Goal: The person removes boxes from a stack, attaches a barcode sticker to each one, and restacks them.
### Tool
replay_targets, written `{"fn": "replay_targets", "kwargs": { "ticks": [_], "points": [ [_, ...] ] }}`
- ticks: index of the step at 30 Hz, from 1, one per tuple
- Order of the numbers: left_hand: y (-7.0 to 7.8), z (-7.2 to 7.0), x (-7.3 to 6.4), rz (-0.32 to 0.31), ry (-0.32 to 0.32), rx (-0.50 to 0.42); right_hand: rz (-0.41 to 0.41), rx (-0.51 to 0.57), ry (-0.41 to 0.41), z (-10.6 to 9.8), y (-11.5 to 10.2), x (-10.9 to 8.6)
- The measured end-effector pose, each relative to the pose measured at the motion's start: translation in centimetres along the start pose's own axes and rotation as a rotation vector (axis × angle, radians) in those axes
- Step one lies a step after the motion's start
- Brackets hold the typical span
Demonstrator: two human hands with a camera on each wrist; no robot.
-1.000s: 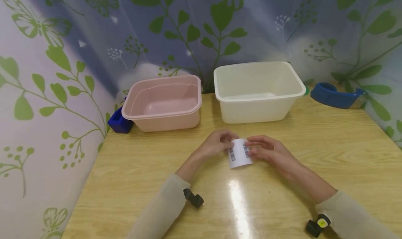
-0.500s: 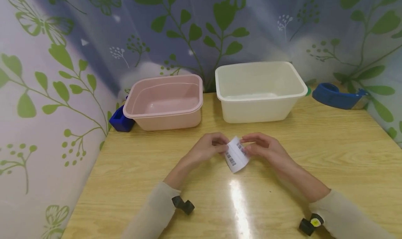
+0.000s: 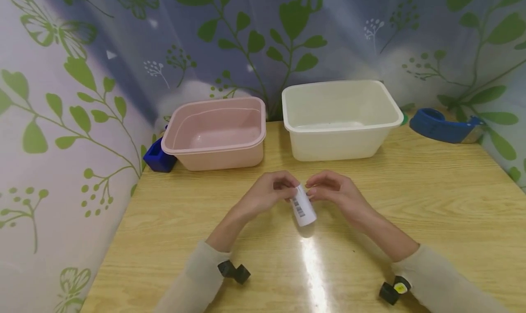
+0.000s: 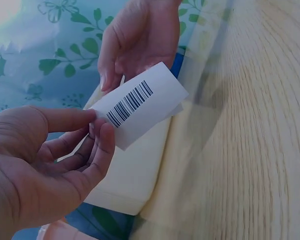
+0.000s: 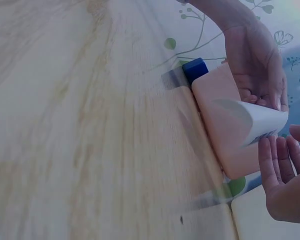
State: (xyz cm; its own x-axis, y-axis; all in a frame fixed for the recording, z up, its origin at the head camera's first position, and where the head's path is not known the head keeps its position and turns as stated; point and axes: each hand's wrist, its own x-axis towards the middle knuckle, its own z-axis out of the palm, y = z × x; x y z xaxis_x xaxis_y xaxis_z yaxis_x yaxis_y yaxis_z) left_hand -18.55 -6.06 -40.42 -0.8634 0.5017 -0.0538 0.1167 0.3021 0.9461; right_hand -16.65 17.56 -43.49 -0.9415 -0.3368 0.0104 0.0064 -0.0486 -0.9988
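Barcoded paper [image 3: 304, 210]: curling narrower than before, hanging over the table [image 3: 172, 240].
Left hand [image 3: 265, 194]: pinching its edge.
Right hand [image 3: 341, 194]: extending loose fingers beside it, contact unclear.
Fold: seemingly progressing.

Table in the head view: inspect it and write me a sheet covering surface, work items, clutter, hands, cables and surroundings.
Surface: wood-grain table, bright glare streak near the front, one small dark speck.
Work items: white paper label with barcode, bent into a curve, appears held above the table.
Clutter: pink bin, white bin, dark blue object beside the pink bin, blue tape dispenser at far right.
Hands: left hand pinches the label; right hand is beside it, contact unclear.
Cables: nothing seen.
Surroundings: leaf-and-butterfly-patterned backdrop.
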Motion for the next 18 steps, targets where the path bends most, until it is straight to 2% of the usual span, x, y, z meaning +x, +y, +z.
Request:
{"fn": "replay_targets", "kwargs": {
  "ticks": [9,18],
  "points": [
    [1.3,0.2,-1.2,0.040,0.026,0.034,-0.016,0.015,-0.032,0.8,-0.3,-0.1],
    [1.5,0.3,-1.7,0.055,0.083,0.076,0.000,0.014,-0.051,1.3,-0.6,-0.1]
  ]
}}
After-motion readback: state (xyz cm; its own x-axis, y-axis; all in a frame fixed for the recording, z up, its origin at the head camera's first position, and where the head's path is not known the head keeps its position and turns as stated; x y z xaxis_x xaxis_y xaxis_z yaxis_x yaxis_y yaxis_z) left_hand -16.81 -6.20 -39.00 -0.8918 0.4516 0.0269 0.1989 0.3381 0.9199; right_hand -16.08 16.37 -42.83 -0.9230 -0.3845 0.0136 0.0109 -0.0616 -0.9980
